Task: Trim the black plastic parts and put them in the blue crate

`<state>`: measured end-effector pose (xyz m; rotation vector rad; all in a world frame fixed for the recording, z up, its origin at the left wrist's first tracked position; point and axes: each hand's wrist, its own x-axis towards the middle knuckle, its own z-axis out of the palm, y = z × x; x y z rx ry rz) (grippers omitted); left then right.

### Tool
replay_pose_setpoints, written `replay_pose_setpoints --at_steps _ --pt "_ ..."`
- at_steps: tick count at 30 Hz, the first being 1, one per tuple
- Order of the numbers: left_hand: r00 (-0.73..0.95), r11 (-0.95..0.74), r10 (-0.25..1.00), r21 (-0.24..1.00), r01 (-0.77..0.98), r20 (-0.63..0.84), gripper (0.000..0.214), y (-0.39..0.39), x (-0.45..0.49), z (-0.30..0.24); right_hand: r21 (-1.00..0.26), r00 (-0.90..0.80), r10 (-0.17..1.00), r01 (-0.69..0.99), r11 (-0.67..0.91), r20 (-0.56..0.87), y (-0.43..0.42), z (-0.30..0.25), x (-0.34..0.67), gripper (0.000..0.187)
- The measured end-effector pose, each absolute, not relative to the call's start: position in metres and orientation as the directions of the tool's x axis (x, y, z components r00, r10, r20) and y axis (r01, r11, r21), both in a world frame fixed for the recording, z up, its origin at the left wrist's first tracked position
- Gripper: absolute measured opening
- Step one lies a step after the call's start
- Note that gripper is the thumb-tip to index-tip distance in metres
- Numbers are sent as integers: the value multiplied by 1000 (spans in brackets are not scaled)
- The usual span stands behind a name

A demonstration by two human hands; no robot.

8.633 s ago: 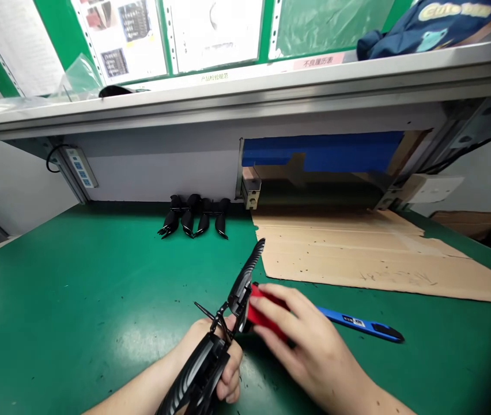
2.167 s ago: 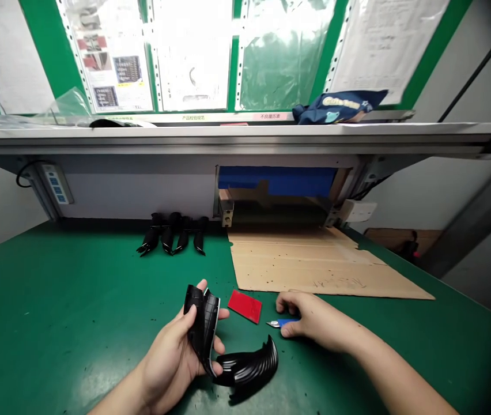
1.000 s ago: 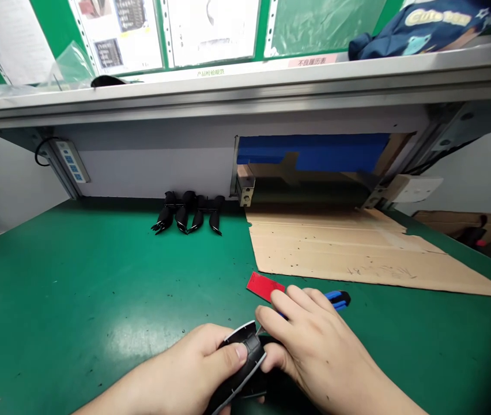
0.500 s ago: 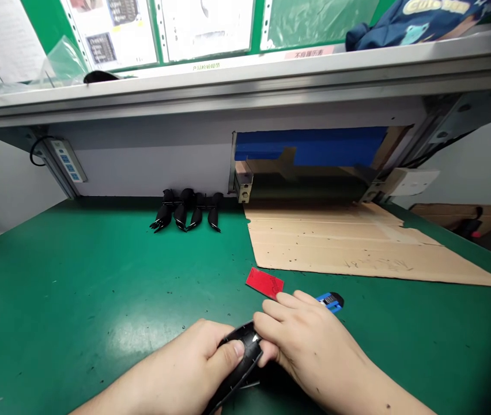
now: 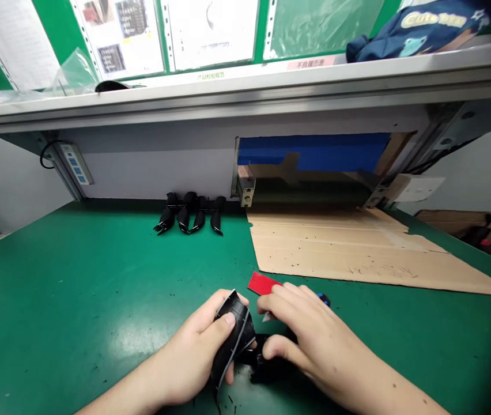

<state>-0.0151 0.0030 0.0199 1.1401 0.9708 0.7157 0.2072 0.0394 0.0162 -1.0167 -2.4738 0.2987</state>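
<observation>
**I Held a Curved Black Plastic Shell in My Left Hand, a Blue-Handled Metal-Bladed Knife in My Right Hand**

My left fingers were closed on the shell, thumb pressed to its hollow inner side, holding it tilted above the smooth green tabletop. My right fingers curled over the knife, its tip showing under them, my thumb standing apart. Below that hand lay a dark black plastic part, partly hidden. A flat red rectangular block lay just beyond my right fingertips. Farther back, 4 curved glossy black pieces lay left of a flat brown cardboard sheet.
</observation>
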Motion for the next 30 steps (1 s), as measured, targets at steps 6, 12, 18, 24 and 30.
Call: replay_pose_setpoints --at_steps 6,12,18,24,30 --pt "412 296 883 949 -113 -226 34 3 -11 17 -73 -625 669 706 704 402 39 5 196 59" --pt "364 311 905 927 -210 -221 32 6 -5 19 36 -618 675 747 664 403 36 3 192 37" --pt "367 234 917 955 -181 -155 26 5 -7 19 45 -600 654 751 658 461 34 5 186 23" --pt "372 172 920 980 -99 -124 26 4 -9 18 42 -609 639 738 673 470 34 3 185 19" --pt "387 138 914 990 -12 -123 26 4 -12 17 -75 -618 655 700 710 435 38 -7 185 21"
